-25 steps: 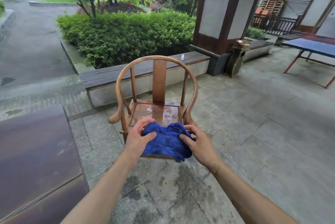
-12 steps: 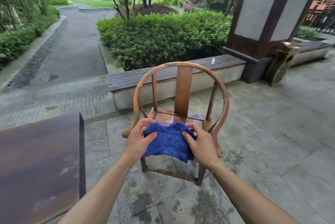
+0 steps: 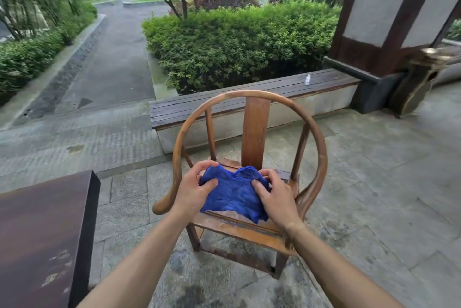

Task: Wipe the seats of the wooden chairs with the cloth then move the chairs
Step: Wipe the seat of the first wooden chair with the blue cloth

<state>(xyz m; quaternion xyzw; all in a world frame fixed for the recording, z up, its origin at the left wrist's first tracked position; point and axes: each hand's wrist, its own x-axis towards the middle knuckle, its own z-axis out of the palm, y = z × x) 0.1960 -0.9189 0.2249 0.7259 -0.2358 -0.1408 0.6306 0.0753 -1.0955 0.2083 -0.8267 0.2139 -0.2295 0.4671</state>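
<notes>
A wooden chair (image 3: 255,130) with a round horseshoe back stands on the paving in front of me, its seat facing me. A crumpled blue cloth (image 3: 233,194) lies spread over most of the seat. My left hand (image 3: 193,189) grips the cloth's left edge, thumb on top. My right hand (image 3: 275,195) grips its right edge. The front strip of the seat shows wet below the cloth. The rest of the seat is hidden under cloth and hands.
A dark wooden table (image 3: 42,238) fills the lower left, close to the chair's left arm. Behind the chair runs a low slatted bench (image 3: 224,105) with a small white bottle (image 3: 308,80). A thick pillar (image 3: 389,20) stands at the right. Stone paving (image 3: 386,183) lies to the right.
The view has swung left and moved closer to the chair. Both hands have carried the cloth forward and down from in front of the chair onto its seat.
</notes>
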